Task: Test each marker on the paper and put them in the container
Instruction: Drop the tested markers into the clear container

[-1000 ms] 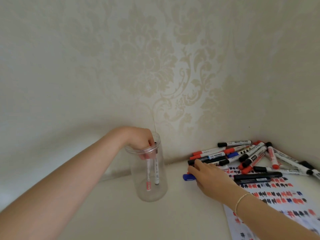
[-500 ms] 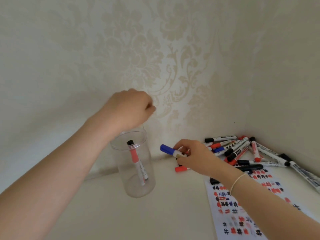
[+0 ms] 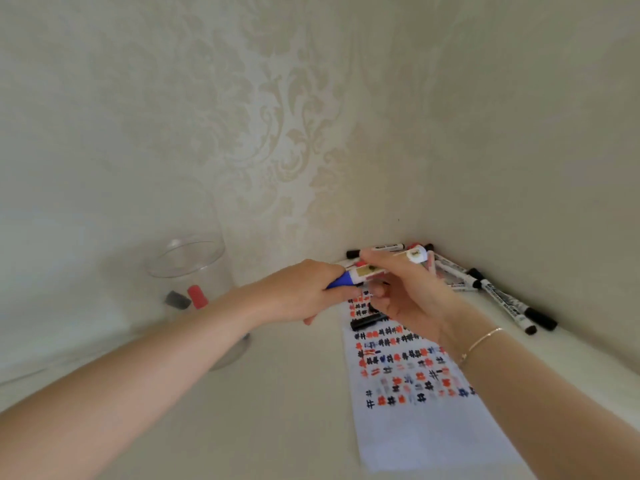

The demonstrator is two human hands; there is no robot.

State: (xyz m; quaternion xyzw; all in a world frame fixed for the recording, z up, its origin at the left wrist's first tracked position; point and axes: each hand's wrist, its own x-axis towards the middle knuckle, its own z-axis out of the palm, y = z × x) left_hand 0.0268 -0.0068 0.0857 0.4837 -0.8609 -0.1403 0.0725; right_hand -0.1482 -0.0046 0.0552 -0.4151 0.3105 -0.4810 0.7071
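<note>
Both hands meet over the far end of the paper (image 3: 412, 417) on one blue marker (image 3: 375, 273), which lies nearly level, its long axis running left to right and a little away. The left hand (image 3: 304, 292) has its fingers curled round the blue cap at the left end; the right hand (image 3: 405, 289) pinches the white barrel at the right end, thumb on top. So the cap should pull off leftward, straight along the barrel, and the left hand is the one nearer the jar (image 3: 194, 289), which stands to the left by the wall. Two markers stand in the jar, one red-capped and one black-capped. A black marker (image 3: 369, 321) lies on the paper just under the hands. In the far right corner a heap of markers (image 3: 485, 289) waits; about eight show, though the hands hide some
</note>
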